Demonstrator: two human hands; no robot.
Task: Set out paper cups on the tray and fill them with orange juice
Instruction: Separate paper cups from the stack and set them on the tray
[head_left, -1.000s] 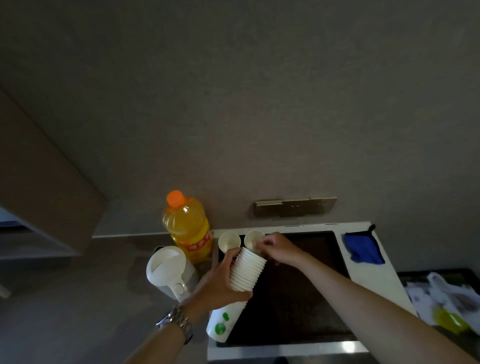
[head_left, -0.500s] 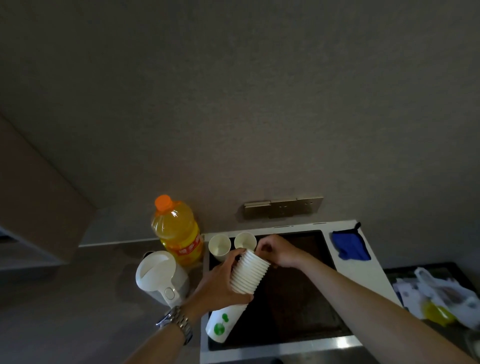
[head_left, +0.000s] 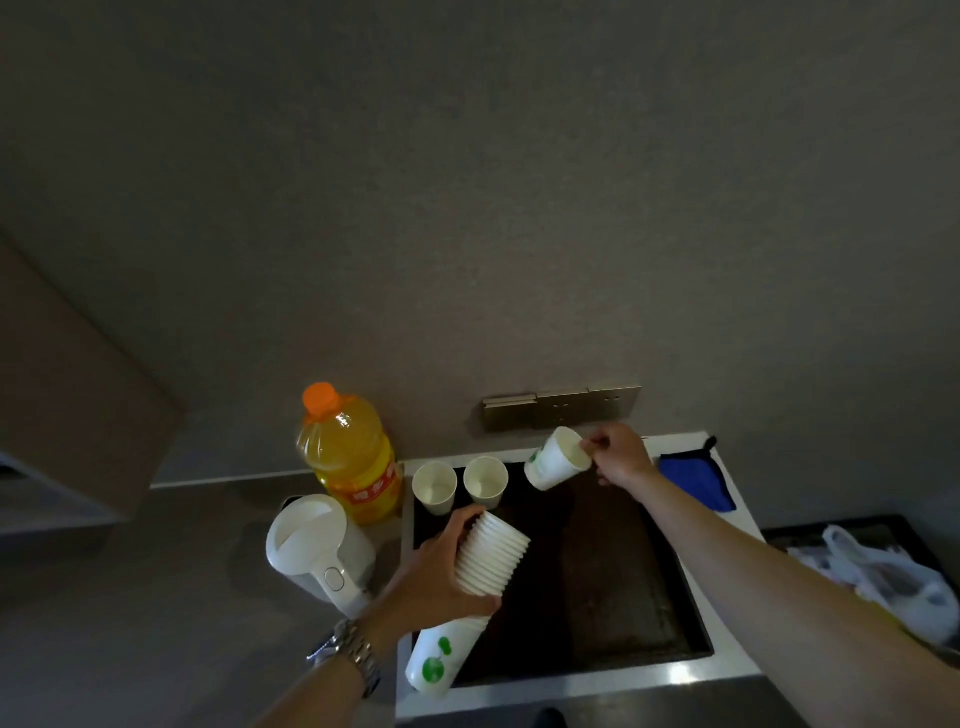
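My left hand (head_left: 436, 571) grips a tilted stack of white paper cups (head_left: 485, 561) over the left part of the dark tray (head_left: 613, 571). A single paper cup (head_left: 556, 460) with green print is pinched at its rim by my right hand (head_left: 621, 454), tilted in the air above the tray's far edge. Two empty paper cups (head_left: 435, 487) (head_left: 485, 480) stand upright side by side at the tray's far left corner. A large orange juice bottle (head_left: 350, 457) with an orange cap stands just left of the tray.
A white electric kettle (head_left: 317, 551) sits left of the tray in front of the bottle. A blue cloth (head_left: 693, 478) lies on the tray's white rim at the right. A white plastic bag (head_left: 878, 577) lies further right. A brass socket panel (head_left: 561, 408) is on the wall.
My right hand has pulled one cup off the top of the stack and lifted it up and to the right. My left hand still holds the stack in the same spot.
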